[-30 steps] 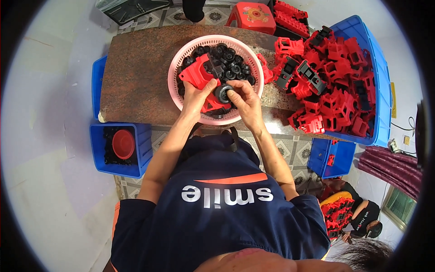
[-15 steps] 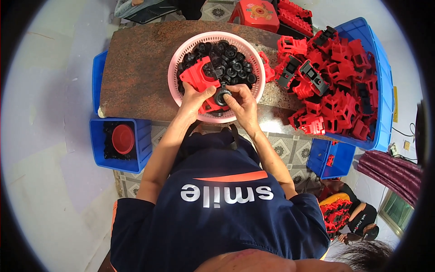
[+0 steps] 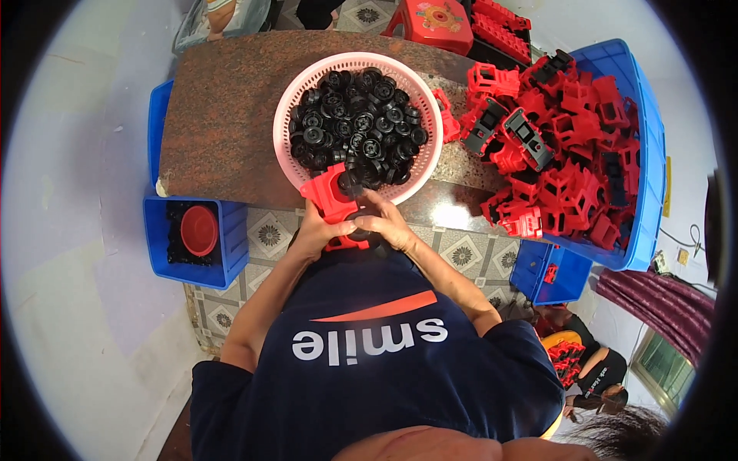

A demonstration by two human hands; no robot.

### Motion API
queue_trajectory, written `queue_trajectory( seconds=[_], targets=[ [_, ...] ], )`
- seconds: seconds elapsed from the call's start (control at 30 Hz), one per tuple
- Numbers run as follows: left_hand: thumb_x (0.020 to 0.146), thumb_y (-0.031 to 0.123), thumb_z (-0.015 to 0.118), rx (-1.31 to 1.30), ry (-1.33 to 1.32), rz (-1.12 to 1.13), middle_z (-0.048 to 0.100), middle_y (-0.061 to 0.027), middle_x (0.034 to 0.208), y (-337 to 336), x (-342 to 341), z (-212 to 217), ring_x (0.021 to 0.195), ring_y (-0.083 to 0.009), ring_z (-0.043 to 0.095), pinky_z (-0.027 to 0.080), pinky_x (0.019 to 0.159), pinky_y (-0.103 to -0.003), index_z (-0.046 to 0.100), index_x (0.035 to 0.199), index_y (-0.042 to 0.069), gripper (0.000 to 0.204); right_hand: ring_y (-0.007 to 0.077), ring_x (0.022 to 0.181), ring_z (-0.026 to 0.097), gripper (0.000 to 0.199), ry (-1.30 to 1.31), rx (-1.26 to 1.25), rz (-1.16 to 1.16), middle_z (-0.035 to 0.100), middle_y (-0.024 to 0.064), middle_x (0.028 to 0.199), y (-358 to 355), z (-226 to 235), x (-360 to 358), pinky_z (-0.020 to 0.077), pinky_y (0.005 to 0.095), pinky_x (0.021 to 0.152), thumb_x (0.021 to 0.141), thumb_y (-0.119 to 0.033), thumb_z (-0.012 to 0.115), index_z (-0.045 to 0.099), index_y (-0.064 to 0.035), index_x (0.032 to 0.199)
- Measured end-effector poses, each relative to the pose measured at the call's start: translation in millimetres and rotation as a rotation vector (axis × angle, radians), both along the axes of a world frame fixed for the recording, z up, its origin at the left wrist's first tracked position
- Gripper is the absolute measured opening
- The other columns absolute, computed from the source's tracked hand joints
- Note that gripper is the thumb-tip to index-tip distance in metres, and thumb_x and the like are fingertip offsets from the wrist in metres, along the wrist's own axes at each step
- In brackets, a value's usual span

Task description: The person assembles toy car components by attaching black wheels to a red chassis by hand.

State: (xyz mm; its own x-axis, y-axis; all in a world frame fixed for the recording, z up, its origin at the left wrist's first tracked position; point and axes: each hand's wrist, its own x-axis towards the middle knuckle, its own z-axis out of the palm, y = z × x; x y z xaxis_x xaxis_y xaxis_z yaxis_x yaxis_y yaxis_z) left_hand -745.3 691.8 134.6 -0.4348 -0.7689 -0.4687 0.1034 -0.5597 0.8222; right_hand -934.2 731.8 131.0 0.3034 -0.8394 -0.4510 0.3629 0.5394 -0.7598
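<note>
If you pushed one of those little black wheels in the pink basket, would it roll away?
Probably, if it stood on edge: the black wheels look round. Lying flat and heaped in the pink basket, they would more likely slide or shuffle. They look like small, stiff plastic, so likely light, and the basket's raised wall should keep them in.

**Plastic parts on polished stone**

The red frame part (image 3: 332, 201) held in both hands looks like smooth moulded plastic with a slight sheen. The black wheels (image 3: 354, 131) appear matt plastic. The pink basket (image 3: 286, 115) is perforated plastic. The tabletop (image 3: 223, 115) is speckled reddish-brown stone, glossy near its edge. The blue bins (image 3: 231, 230) are smooth plastic.
</note>
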Motion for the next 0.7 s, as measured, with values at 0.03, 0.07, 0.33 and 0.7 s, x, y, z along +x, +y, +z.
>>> queue_trajectory(
  seconds=[0.03, 0.07, 0.33, 0.7],
  targets=[
    [0.064, 0.009, 0.084, 0.015, 0.014, 0.022, 0.049, -0.0087, 0.13, 1, 3, -2, 0.119, -0.0218, 0.052, 0.046, 0.1, -0.037, 0.029, 0.14, 0.006, 0.095, 0.0217, 0.116, 0.055, 0.071, 0.021, -0.052, 0.047, 0.054, 0.0128, 0.128, -2, -4, -1, 0.0439, 0.0352, 0.1, 0.083, -0.024, 0.07, 0.037, 0.0003, 0.141],
    [0.062, 0.006, 0.085, 0.028, 0.028, 0.046, 0.049, -0.0098, 0.129, 2, 5, -4, 0.116, -0.0224, 0.054, 0.048, 0.097, -0.036, 0.028, 0.139, 0.006, 0.095, 0.0218, 0.114, 0.056, 0.07, 0.041, -0.104, 0.096, 0.054, 0.0127, 0.126, -6, -9, -3, 0.045, 0.035, 0.099, 0.084, -0.026, 0.07, 0.038, 0.0007, 0.141],
    [0.061, 0.005, 0.088, -0.074, -0.147, 0.255, 0.052, -0.0106, 0.123, -31, -17, 0, 0.111, -0.022, 0.058, 0.048, 0.097, -0.036, 0.028, 0.133, 0.005, 0.094, 0.0366, 0.093, 0.06, 0.037, 1.713, -0.401, -0.25, 0.051, 0.0199, 0.106, -157, -160, -77, 0.054, 0.0441, 0.073, 0.093, -0.024, 0.057, 0.05, 0.0003, 0.12],
    [0.066, -0.005, 0.082, -0.086, -0.141, 0.26, 0.054, -0.014, 0.121, -55, -19, 33, 0.106, -0.0243, 0.062, 0.057, 0.086, -0.036, 0.024, 0.13, 0.004, 0.087, 0.0231, 0.082, 0.063, 0.03, 0.944, -0.329, -0.417, 0.063, 0.01, 0.101, -104, -99, -65, 0.0524, 0.0341, 0.068, 0.084, -0.008, 0.071, 0.059, -0.003, 0.111]
  ],
)
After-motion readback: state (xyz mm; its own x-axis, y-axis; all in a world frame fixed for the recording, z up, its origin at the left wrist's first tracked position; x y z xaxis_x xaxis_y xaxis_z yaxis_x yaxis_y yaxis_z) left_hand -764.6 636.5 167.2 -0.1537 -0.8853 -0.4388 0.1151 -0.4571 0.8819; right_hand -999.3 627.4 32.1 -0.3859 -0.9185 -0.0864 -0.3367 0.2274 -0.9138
